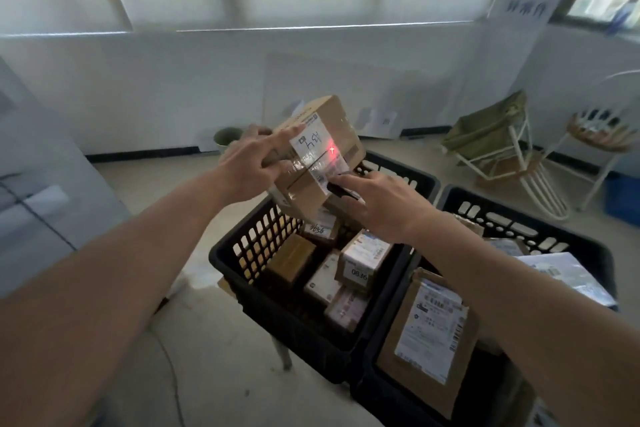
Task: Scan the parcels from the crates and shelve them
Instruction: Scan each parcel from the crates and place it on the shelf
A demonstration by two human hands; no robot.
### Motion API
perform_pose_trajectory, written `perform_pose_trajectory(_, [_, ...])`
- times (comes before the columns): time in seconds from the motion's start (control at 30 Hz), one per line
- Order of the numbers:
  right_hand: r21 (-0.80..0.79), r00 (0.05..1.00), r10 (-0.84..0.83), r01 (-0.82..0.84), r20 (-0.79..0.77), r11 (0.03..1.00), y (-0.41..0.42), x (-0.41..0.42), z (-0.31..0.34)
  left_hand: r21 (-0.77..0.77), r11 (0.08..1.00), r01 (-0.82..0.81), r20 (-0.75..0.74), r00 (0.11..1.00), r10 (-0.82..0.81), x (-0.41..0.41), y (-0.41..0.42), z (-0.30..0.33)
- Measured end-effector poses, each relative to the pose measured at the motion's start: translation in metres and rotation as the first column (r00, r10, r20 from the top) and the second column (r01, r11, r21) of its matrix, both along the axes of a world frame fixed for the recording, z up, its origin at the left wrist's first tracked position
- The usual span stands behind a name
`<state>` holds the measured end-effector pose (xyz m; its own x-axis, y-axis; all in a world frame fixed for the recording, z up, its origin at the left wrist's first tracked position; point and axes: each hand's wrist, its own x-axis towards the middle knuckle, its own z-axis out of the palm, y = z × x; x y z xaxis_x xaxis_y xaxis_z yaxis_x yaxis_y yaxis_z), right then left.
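Note:
My left hand (249,163) holds a brown cardboard parcel (332,125) tilted up above the left black crate (242,263). A red scan mark glows on the parcel's white label (313,146). My right hand (384,204) grips a dark handheld scanner (341,190) just below the label, aimed at it. Several small boxed parcels (363,256) lie in the left crate. The right black crate (540,232) holds a flat brown parcel (429,340) with a large white label and a grey mailer bag (561,274).
Both crates stand raised off a pale floor. A white-framed chair with green fabric (491,139) and a round stool (602,135) stand at the right by the wall. A green pot (227,137) sits by the far wall. A grey surface (41,204) lies at the left.

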<state>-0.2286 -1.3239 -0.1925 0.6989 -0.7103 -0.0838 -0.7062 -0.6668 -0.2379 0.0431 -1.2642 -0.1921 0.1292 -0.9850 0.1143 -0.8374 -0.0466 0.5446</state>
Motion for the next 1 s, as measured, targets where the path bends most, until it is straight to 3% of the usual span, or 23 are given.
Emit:
perform_pose_trajectory(0.1, [-0.017, 1.0, 0.009, -0.009, -0.022, 1.0, 0.006, 0.006, 0.018, -0.055, 0.998, 0.039, 0.093, 0.995, -0.034, 0.013, 0.007, 0.015])
perform_pose_trajectory(0.27, [-0.005, 0.996, 0.012, -0.013, -0.086, 1.0, 0.02, 0.02, 0.045, -0.145, 0.982, 0.122, 0.085, 0.99, -0.111, 0.029, 0.018, 0.032])
perform_pose_trajectory(0.43, [0.031, 0.994, 0.031, -0.028, -0.104, 0.999, 0.041, 0.027, 0.064, -0.198, 0.971, 0.131, 0.196, 0.976, -0.092, 0.037, 0.028, 0.048])
perform_pose_trajectory(0.6, [0.007, 0.992, 0.029, -0.029, -0.125, 1.0, 0.059, 0.035, 0.077, -0.166, 0.973, 0.16, 0.305, 0.947, -0.103, 0.057, 0.033, 0.054])
perform_pose_trajectory(1.0, [-0.01, 0.971, -0.017, 0.015, -0.238, 1.0, 0.092, 0.064, 0.088, -0.149, 0.959, 0.24, 0.349, 0.92, -0.177, 0.099, 0.04, 0.06])
